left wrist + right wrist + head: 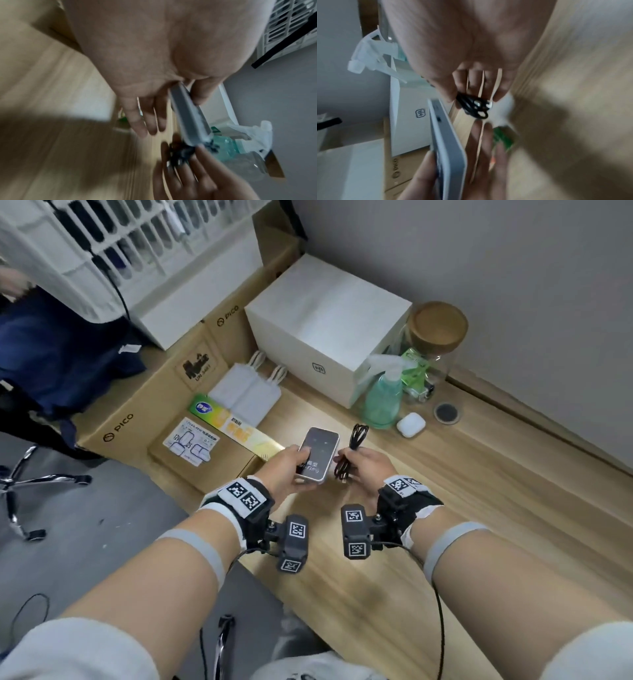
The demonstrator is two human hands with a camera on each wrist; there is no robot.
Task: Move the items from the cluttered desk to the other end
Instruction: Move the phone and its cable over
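Observation:
My left hand (286, 470) holds a flat white device with a dark glossy face (318, 453) above the wooden desk (479, 508), thumb on top and fingers beneath. In the left wrist view the device (188, 117) shows edge-on between thumb and fingers. My right hand (363, 463) grips a bundled black cable (352, 446), whose loops stick up above the fist. The right wrist view shows the cable (474, 106) pinched at the fingertips, with the device (447, 142) just left of it. The two hands are close together.
A teal spray bottle (383, 398), a white earbud case (411, 424), a cork-lidded glass jar (431, 354) and a white box (325, 326) stand at the desk's far end. Cardboard boxes (144, 412), white adapters (246, 395) and a green-yellow carton (233, 426) lie left.

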